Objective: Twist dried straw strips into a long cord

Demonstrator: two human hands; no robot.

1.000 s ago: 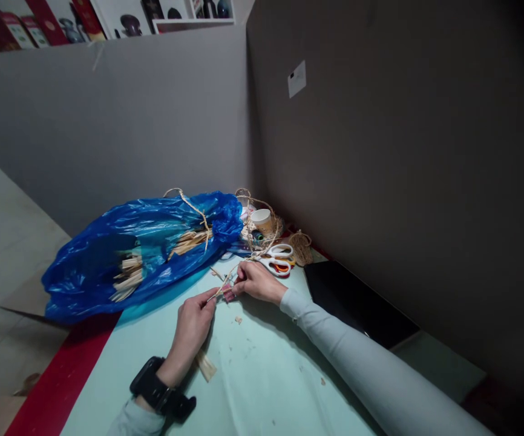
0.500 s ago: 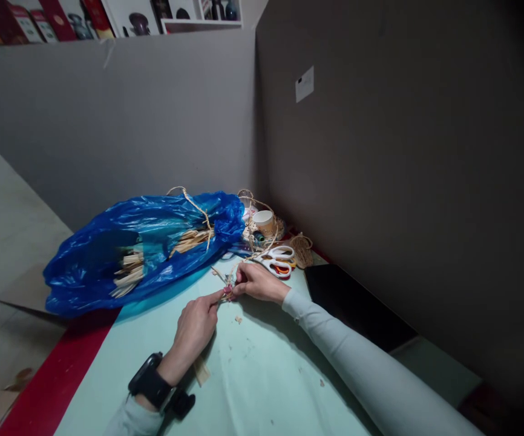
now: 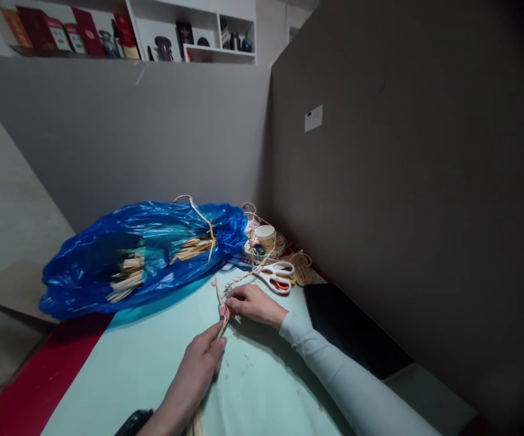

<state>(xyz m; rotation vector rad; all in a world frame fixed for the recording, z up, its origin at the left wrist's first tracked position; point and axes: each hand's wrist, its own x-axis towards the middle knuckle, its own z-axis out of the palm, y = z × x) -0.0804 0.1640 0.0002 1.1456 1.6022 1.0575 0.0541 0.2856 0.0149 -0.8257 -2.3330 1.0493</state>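
Between my two hands is a narrow straw braid (image 3: 224, 326) with a small pink piece (image 3: 222, 311) on it, perhaps a clip. My left hand (image 3: 201, 360) pinches the braid's near part between thumb and fingers. Just beyond, my right hand (image 3: 255, 304) is closed at the far part, thumb and forefinger together at the straw beside the pink piece. A loose straw end (image 3: 217, 286) sticks up past the fingers. Pale straw strips (image 3: 195, 424) show under my left forearm. What lies inside the right fingertips is mostly hidden.
A blue plastic bag (image 3: 94, 254) of straw, tied with cord, lies at the back left. White-handled scissors (image 3: 275, 277), a paper cup (image 3: 265, 235) and a bundle of brown twine (image 3: 301, 266) are behind my right hand. A black flat panel (image 3: 353, 327) lies right, along the dark wall.
My left hand has drawn back toward me along the braid, and more of the braid and pink piece shows. My right hand stays close to it. The view has tilted upward.
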